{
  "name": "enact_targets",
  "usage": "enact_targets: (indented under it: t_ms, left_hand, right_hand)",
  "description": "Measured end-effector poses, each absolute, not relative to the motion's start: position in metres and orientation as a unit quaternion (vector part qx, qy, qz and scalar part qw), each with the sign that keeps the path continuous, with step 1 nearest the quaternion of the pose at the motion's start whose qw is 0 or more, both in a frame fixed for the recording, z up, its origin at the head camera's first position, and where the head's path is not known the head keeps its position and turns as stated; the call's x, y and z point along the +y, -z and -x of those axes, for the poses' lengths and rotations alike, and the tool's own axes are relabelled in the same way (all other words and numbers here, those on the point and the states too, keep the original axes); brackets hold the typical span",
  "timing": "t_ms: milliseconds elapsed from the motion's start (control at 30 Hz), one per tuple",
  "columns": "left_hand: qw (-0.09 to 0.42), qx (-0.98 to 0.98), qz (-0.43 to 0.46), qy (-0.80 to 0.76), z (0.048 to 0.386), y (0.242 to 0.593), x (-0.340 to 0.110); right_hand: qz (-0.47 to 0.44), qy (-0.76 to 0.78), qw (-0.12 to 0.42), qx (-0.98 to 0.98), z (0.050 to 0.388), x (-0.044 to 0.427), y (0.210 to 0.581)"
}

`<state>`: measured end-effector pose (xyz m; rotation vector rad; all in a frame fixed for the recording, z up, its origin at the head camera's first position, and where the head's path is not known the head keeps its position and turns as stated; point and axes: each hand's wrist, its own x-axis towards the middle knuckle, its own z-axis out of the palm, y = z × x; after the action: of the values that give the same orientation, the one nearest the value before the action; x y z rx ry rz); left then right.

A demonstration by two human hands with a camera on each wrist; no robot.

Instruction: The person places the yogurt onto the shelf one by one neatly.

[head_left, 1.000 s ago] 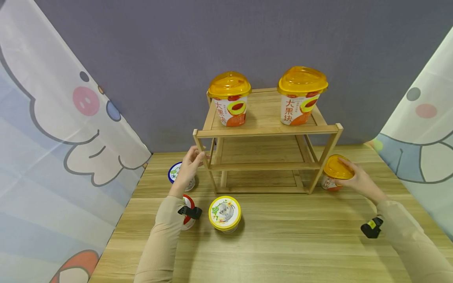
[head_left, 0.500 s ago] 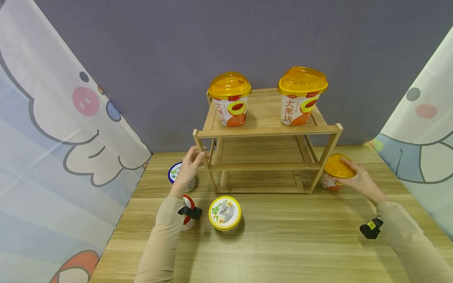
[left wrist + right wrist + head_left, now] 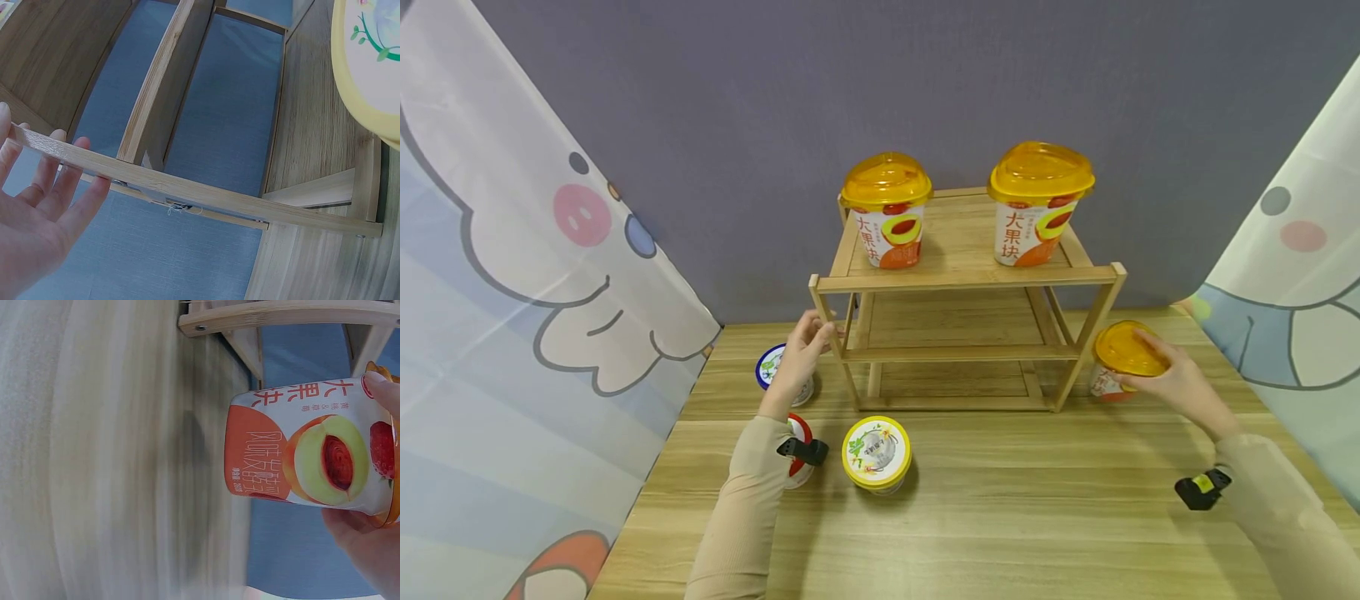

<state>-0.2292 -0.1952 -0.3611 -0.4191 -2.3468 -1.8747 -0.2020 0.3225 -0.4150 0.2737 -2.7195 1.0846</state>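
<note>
My left hand (image 3: 802, 354) holds the left front post of a wooden rack (image 3: 962, 282); in the left wrist view my fingers (image 3: 65, 187) lie against that post. At the rack's right side my right hand (image 3: 1187, 390) grips a yogurt cup (image 3: 1108, 384) near its orange domed lid (image 3: 1127, 350). In the right wrist view this yogurt cup (image 3: 300, 447) shows a peach and strawberry print. Its base appears slightly off the tabletop, apart from its shadow. Two matching yogurt cups, one left (image 3: 887, 229) and one right (image 3: 1033, 225), stand upright on the top shelf.
A yellow-rimmed tub (image 3: 877, 452) stands before the rack. A blue-rimmed tub (image 3: 771, 365) and a red-rimmed tub (image 3: 800, 473) are partly hidden by my left arm. Behind the wooden table (image 3: 1000, 500) rises a grey backdrop (image 3: 775, 167), with printed curtains (image 3: 497, 375) at the sides.
My right hand has moved a little to the right and up in the head view with the yogurt cup, away from the rack's post. The left hand has stayed at its post.
</note>
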Motion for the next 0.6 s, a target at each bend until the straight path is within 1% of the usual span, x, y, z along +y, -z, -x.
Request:
enact_targets:
  t_ms: [167, 400, 600]
  left_hand:
    - [0.055, -0.776, 0.131, 0.614, 0.229, 0.361, -0.195]
    - [0.060, -0.778, 0.136, 0.610, 0.228, 0.361, -0.195]
    - [0.052, -0.780, 0.126, 0.611, 0.227, 0.358, -0.194]
  right_hand:
    - [-0.094, -0.361, 0.105, -0.922, 0.199, 0.323, 0.408]
    - [-0.066, -0.353, 0.080, -0.930, 0.192, 0.322, 0.397]
    - [-0.080, -0.354, 0.106, -0.926, 0.187, 0.322, 0.390]
